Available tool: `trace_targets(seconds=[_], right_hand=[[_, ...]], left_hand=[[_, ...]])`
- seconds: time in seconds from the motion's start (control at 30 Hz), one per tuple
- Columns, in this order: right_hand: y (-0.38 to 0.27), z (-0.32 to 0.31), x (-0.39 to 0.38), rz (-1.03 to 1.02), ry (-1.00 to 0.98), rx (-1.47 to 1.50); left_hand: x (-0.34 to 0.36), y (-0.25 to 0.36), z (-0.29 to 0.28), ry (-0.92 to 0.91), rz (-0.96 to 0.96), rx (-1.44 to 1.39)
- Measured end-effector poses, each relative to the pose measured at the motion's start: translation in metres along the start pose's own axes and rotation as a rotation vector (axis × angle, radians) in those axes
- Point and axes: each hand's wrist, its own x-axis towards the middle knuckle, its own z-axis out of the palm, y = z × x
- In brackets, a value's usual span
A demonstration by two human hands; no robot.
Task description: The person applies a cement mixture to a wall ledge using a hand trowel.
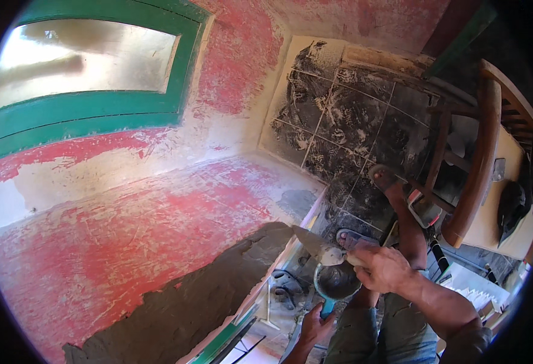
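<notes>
A worn red wall (pixel 127 242) with a green-framed window (pixel 84 91) stands before me. My right hand (pixel 384 267) is closed on a trowel (pixel 315 244), its grey pointed blade over a mortar-filled bowl (pixel 336 280). My left hand (pixel 316 327) seems to grip the bowl's blue underside. Wet grey mortar (pixel 205 291) covers the wall's lower part.

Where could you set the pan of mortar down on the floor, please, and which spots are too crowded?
The dirty tiled floor between the red wall's corner and the wooden chair is bare. It is crowded below: the right hand with the trowel, the left hand holding the pan, sandalled feet and tools beside the chair legs.
</notes>
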Motion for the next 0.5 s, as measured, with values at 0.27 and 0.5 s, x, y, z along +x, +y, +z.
trace_targets(seconds=[0.27,0.5], right_hand=[[-0.033,-0.001,0.015,-0.079,0.075,0.227],[-0.005,0.013,0.025,-0.022,-0.023,0.030]], left_hand=[[0.004,-0.009,0.006,-0.030,-0.030,0.057],[0.003,-0.010,0.001,-0.022,0.017,0.040]])
